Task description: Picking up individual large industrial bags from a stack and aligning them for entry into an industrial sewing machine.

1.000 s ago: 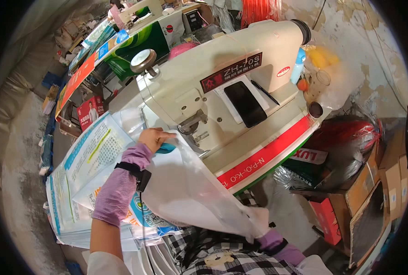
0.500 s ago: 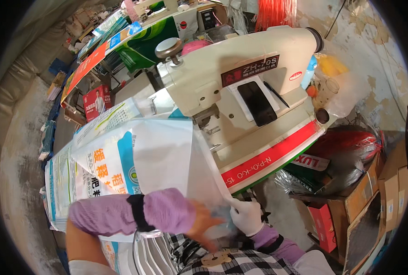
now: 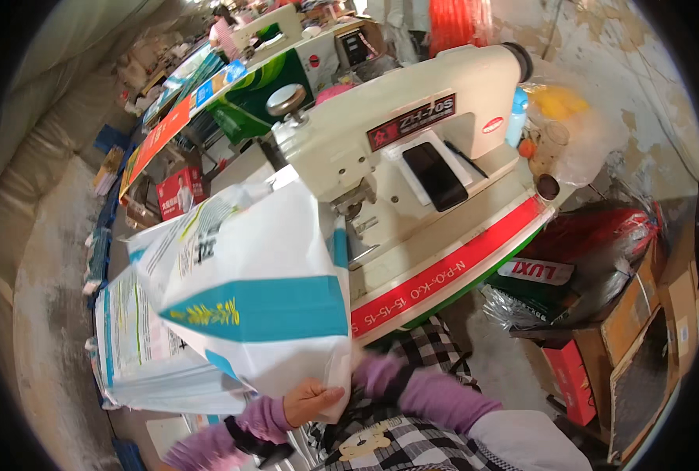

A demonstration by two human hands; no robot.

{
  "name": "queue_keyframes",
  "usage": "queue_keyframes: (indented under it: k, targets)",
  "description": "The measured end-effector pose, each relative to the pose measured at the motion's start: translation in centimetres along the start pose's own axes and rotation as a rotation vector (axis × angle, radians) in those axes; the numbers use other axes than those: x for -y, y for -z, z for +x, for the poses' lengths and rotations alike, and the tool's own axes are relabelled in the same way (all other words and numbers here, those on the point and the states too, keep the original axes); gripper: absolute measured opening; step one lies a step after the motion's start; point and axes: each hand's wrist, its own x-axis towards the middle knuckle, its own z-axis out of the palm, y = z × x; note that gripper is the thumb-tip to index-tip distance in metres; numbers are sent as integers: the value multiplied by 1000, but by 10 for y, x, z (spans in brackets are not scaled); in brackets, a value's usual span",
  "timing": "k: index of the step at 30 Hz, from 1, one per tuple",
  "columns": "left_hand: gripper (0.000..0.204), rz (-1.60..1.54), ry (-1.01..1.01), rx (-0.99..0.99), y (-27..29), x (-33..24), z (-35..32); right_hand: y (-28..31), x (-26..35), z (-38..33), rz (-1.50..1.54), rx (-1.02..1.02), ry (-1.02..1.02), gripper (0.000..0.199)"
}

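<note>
A white printed sack (image 3: 294, 314) with a teal band hangs in front of me, to the left of a cream sewing machine (image 3: 326, 149). Its lower corner is pinched in my left hand (image 3: 308, 400), the thumb lying on the front. My right hand (image 3: 357, 358) is at the sack's right edge, smeared by motion and mostly hidden, so its fingers cannot be made out. The sack's upper end lies beside the machine's needle area (image 3: 355, 206). Under and behind it, a stack of similar sacks (image 3: 133, 337) lies on the left.
On the machine bed lie a black phone (image 3: 436, 177) and a pen (image 3: 465, 158). A red strip (image 3: 451, 267) runs along the bed's front edge. To the right stand cardboard boxes (image 3: 624, 314) and a red plastic bundle (image 3: 593, 239). A blue bottle (image 3: 516, 118) stands behind the machine.
The sack has swung up, and its teal-banded part now faces me. My left hand has moved from reaching across to gripping its corner. My gloved right hand has moved left, toward the sack's edge.
</note>
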Motion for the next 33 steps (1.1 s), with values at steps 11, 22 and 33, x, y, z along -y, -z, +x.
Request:
queue_keyframes:
  k: [11,22,33]
  targets:
    - [15,922,-545,24,-10,-98,11,27,69,-25,76,26,-289,34]
    - [28,1793,-383,105,-67,-77,9,32,99,-71,-534,61,-153,54]
    - [11,2270,-151,-1,22,-263,-35,43,92,-29,-1197,33,95,63]
